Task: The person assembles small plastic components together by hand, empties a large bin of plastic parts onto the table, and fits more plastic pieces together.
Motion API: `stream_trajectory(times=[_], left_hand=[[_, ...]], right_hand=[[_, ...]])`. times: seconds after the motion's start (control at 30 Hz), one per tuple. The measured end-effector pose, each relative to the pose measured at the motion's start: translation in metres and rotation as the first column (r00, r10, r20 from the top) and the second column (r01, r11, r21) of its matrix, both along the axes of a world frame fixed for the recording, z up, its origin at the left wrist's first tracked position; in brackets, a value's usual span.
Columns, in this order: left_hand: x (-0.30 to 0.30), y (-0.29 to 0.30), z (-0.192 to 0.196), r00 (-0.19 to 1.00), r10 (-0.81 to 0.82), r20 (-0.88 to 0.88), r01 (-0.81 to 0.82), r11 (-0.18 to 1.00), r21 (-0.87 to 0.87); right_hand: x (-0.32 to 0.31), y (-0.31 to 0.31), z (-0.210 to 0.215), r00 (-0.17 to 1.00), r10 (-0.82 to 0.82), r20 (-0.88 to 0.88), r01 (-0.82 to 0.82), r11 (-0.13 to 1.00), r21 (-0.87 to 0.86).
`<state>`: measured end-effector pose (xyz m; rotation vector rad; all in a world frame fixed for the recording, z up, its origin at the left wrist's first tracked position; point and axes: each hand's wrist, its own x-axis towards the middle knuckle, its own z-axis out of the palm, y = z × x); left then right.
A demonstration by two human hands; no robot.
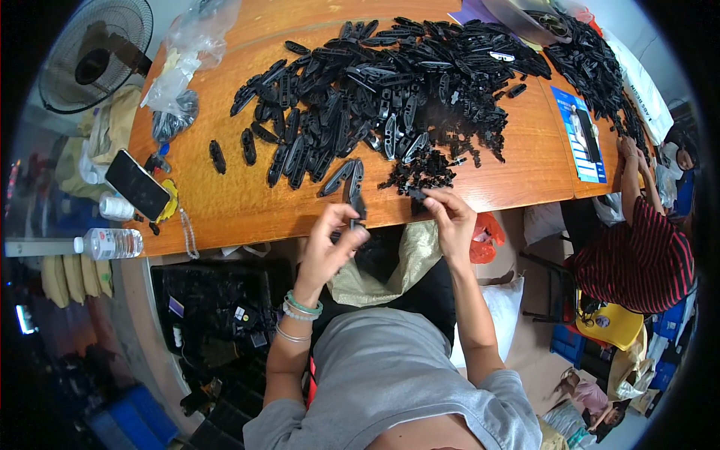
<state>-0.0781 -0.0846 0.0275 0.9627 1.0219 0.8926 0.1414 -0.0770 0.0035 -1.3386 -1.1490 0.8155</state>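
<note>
My left hand is closed around a long black plastic part at the table's front edge. That part is blurred and partly hidden by my fingers. To the right, my right hand pinches a small dark piece between thumb and fingertips. Just beyond it lies a heap of tiny black plastic pieces. A large pile of long, oval-ended black plastic parts spreads over the wooden table. A few parts lie apart on the left. An open woven sack hangs below my hands.
On the left are a phone, a water bottle, a clear plastic bag and a fan. A blue leaflet lies at right. A person in a striped top handles another black pile. A red bag is below the table edge.
</note>
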Motion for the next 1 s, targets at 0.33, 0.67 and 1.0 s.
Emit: stream_trajectory(times=[0.33,0.67,1.0], left_hand=[[0.028,-0.020,0.012,0.991,-0.031,-0.128,0.072,0.940,0.332],[0.032,-0.023,0.004,0.999,0.011,-0.043,-0.002,0.982,0.191],[0.027,-0.031,-0.067,0.971,-0.234,0.055,0.240,0.954,-0.177]], right_hand=[[-0.019,-0.036,0.027,0.963,0.270,-0.019,-0.267,0.960,0.086],[-0.020,-0.044,0.031,0.956,0.234,0.176,-0.252,0.964,0.085],[-0.004,-0.071,-0.029,0.952,0.293,0.085,-0.250,0.909,-0.334]])
